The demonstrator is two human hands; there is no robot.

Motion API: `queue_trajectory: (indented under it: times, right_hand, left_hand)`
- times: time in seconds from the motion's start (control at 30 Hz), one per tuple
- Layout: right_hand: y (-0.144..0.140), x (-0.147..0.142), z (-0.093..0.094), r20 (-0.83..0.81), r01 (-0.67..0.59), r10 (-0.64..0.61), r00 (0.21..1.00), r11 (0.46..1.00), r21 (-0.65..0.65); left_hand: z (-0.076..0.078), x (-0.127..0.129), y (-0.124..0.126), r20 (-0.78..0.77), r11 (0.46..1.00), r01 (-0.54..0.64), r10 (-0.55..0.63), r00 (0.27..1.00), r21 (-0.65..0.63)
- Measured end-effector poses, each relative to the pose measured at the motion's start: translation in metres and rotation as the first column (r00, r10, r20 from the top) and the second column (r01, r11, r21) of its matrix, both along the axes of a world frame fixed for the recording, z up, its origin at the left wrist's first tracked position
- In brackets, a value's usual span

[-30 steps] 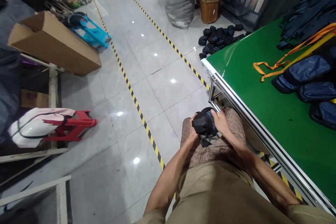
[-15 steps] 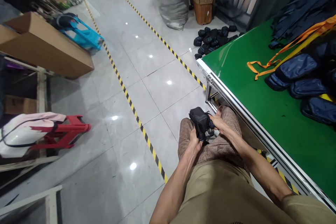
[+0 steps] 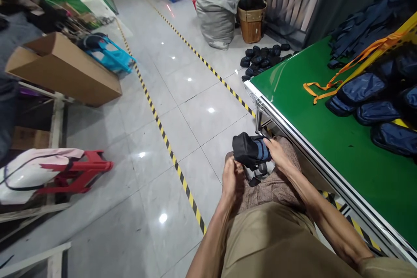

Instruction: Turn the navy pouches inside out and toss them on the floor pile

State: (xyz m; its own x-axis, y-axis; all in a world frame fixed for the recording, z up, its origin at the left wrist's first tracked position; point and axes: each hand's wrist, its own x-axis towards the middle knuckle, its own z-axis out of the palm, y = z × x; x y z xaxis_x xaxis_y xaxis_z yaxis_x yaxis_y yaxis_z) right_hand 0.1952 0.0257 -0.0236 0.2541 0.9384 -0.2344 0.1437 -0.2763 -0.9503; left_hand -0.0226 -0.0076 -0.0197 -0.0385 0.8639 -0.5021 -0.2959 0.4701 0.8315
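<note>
A small black fabric pouch with blue bands on its right part is held over my lap. My right hand is closed on its blue-banded end, thumb on top. At the pouch's lower left edge, my left hand has its fingers curled in a pinch; what exactly lies between the fingertips is partly hidden. Below the pouch, between my thighs, several small dark pieces show, too unclear to name.
To my right stands a green-topped table with blue-black pouches and an orange strap. Small black pouches lie heaped on the floor beyond it. A grey sack, a cardboard box and a red stool stand around.
The pouch has turned so its blue bands show. My left hand has shifted from beneath it to its left edge, and my right hand has closed over its right end. The view has tilted up slightly.
</note>
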Motion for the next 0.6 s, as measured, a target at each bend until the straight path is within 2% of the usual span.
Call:
queue_trajectory:
  times: [0.07, 0.13, 0.17, 0.2, 0.27, 0.3, 0.37, 0.43, 0.5, 0.6]
  right_hand:
    - [0.005, 0.005, 0.018, 0.03, 0.017, -0.019, 0.999, 0.999, 0.044]
    - [0.007, 0.004, 0.041, 0.104, -0.025, 0.015, 0.995, 0.996, 0.089]
    - [0.006, 0.001, 0.053, 0.152, -0.075, 0.058, 0.987, 0.991, 0.111]
    - [0.004, -0.001, 0.065, 0.2, -0.14, 0.112, 0.973, 0.981, 0.133]
    - [-0.004, -0.007, 0.084, 0.271, -0.285, 0.229, 0.935, 0.939, 0.191]
    - [-0.009, -0.008, 0.09, 0.3, -0.348, 0.276, 0.913, 0.911, 0.223]
    - [-0.02, -0.006, 0.097, 0.353, -0.441, 0.34, 0.872, 0.859, 0.261]
    - [-0.031, 0.002, 0.097, 0.367, -0.487, 0.383, 0.848, 0.835, 0.255]
    - [-0.041, 0.013, 0.093, 0.304, -0.507, 0.437, 0.846, 0.836, 0.211]
    - [-0.056, 0.03, 0.083, 0.158, -0.542, 0.525, 0.836, 0.836, 0.091]
  left_hand:
    - [0.034, -0.016, 0.016, -0.077, 0.978, -0.059, 0.076, 0.994, 0.202]
    - [0.072, -0.03, 0.027, -0.116, 0.929, -0.111, 0.161, 0.98, 0.354]
    - [0.089, -0.035, 0.03, -0.149, 0.915, -0.081, 0.151, 0.977, 0.396]
    - [0.104, -0.038, 0.031, -0.209, 0.91, -0.001, 0.096, 0.973, 0.415]
    - [0.12, -0.037, 0.025, -0.34, 0.896, 0.206, -0.065, 0.938, 0.394]
    - [0.122, -0.033, 0.019, -0.395, 0.881, 0.293, -0.136, 0.909, 0.371]
    - [0.113, -0.021, 0.005, -0.444, 0.859, 0.378, -0.204, 0.872, 0.346]
    - [0.093, -0.006, -0.01, -0.429, 0.857, 0.379, -0.213, 0.878, 0.35]
    - [0.072, 0.007, -0.024, -0.376, 0.877, 0.349, -0.217, 0.901, 0.33]
    - [0.05, 0.018, -0.041, -0.197, 0.92, 0.347, -0.312, 0.929, 0.18]
